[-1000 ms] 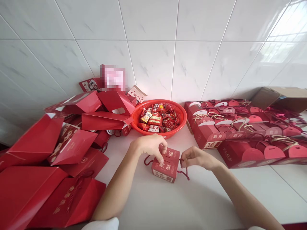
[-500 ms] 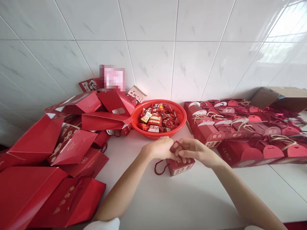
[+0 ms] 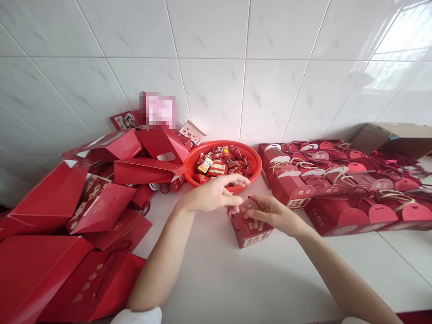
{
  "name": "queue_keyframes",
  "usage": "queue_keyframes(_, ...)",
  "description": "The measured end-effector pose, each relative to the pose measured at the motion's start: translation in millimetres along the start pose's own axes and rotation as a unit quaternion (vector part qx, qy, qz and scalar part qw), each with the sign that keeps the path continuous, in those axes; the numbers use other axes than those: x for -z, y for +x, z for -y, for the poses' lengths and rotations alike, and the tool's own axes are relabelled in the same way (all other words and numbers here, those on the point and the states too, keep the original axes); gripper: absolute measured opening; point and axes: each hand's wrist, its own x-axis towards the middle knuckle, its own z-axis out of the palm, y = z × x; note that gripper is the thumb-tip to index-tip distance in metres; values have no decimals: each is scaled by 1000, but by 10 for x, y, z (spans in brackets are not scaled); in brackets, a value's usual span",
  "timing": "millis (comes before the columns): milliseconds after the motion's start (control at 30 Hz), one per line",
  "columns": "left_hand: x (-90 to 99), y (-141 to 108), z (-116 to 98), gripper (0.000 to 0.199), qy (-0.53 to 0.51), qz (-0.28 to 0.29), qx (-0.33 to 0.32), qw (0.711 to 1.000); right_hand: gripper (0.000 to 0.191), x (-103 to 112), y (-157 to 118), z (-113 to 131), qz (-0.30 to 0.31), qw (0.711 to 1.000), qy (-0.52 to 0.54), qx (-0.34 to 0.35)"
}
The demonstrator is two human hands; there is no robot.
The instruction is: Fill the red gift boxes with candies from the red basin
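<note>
A small red candy box (image 3: pixel 251 225) with gold and white print stands on the white surface in front of me. My right hand (image 3: pixel 272 213) grips its right side, thumb and fingers bent against the front panel. Red cord shows at the top by those fingers. At the box's upper left, my left hand (image 3: pixel 216 194) is raised with its fingers spread. One of its fingertips is close to the box edge; whether it touches, I cannot tell. Just behind the left hand is an orange-red plastic basket (image 3: pixel 257 171) of wrapped candies (image 3: pixel 218 168).
Large red paper boxes and bags (image 3: pixel 50 198) are piled at the left. Rows of red boxes (image 3: pixel 320 175) with cord handles stand at the right, before a brown cardboard box (image 3: pixel 398 137). A tiled wall (image 3: pixel 212 90) rises behind.
My left hand has drawn back left and spread its fingers. The red cord loop at the box's left is no longer in sight. My right hand stays at the box.
</note>
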Motion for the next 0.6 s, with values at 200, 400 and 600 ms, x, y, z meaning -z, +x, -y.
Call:
queue_keyframes(200,-185,-103,-163,55,-132,-19,-73,988,47,20,-36,177,-55,996,-47,56)
queue_keyframes(400,-354,-77,-180,58,-137,-63,-115,982,46,25,-42,199,-111,989,-59,78)
queue_keyframes(600,-449,-18,-160,61,-116,-48,-158,979,40,-52,-44,147,-144,985,-52,84)
